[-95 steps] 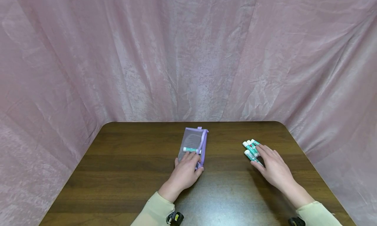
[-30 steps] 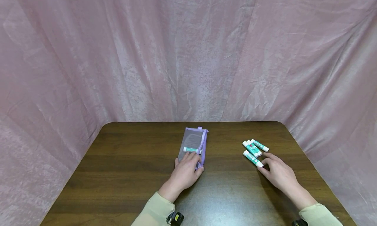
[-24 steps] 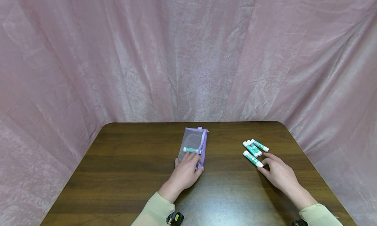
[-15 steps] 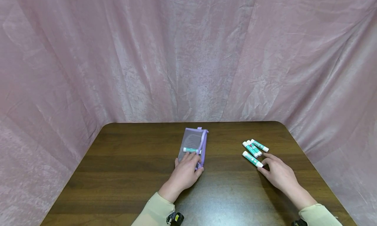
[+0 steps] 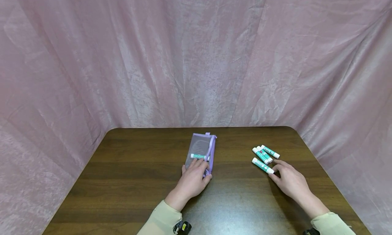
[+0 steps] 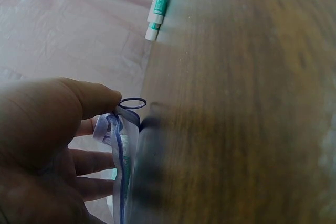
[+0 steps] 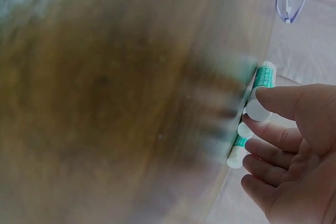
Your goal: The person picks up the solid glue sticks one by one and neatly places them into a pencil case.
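In the head view my left hand (image 5: 191, 180) rests on the near end of a purple-edged mesh zip pouch (image 5: 198, 143). Its fingers lie stretched over the mesh, and the thumb is at the zipped edge. A white-and-green tube (image 5: 197, 156) shows through the mesh, just beyond the fingertips. On the right, my right hand (image 5: 289, 180) pinches the near white end of a similar tube (image 5: 262, 166) between thumb and index finger. Its other fingers are loosely bent in the right wrist view. Several more tubes (image 5: 260, 154) lie side by side just behind the pinched one.
The brown wooden table (image 5: 137, 170) runs back to a pink velvet curtain (image 5: 196, 58). Bare wood separates pouch and tubes. A purple loop (image 6: 133, 103) sticks out from the pouch by the left thumb.
The right hand has drawn back from over the tube group and now pinches the end of the nearest tube. That tube has shifted slightly. The left hand and pouch have stayed put.
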The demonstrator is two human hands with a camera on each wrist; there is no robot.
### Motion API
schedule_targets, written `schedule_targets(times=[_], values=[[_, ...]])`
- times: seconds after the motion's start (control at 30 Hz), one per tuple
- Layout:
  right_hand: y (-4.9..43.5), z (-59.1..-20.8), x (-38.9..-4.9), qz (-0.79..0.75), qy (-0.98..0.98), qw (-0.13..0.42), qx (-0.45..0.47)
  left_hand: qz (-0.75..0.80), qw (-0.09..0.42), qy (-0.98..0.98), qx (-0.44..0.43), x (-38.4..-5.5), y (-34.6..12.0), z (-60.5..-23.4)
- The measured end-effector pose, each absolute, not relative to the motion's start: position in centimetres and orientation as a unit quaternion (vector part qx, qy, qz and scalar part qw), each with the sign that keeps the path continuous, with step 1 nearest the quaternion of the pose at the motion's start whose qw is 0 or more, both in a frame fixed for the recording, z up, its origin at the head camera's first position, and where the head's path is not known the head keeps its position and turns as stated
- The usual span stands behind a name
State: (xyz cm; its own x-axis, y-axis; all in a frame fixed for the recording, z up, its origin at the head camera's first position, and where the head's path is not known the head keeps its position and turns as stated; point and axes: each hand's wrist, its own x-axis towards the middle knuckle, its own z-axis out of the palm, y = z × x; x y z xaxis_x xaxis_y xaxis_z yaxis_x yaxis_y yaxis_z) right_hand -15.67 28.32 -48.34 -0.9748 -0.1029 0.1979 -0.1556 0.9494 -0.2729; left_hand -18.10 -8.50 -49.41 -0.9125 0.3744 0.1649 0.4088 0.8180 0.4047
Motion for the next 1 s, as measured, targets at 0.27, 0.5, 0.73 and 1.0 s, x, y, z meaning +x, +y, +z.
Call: schedule_targets(times=[0.27,0.5,0.73,1.0], values=[[28.3,-48.1,-15.7,0.145,-0.982,0.097,0.067,-0.223,0.038,-0.952,-0.205,-18.1,-8.5,-49.5],[28.1,-48.0,-15.8,0.143,-0.982,0.103,0.069,-0.224,0.034,-0.953,-0.203,-18.0,-8.5,-49.4],[27.9,-47.7,-15.9,0.146,-0.980,0.115,0.077,-0.225,0.034,-0.953,-0.202,-18.0,-8.6,-49.4],[27.6,-47.2,-16.0,0.148,-0.975,0.136,0.089,-0.221,0.034,-0.953,-0.202,-18.0,-8.6,-49.4]])
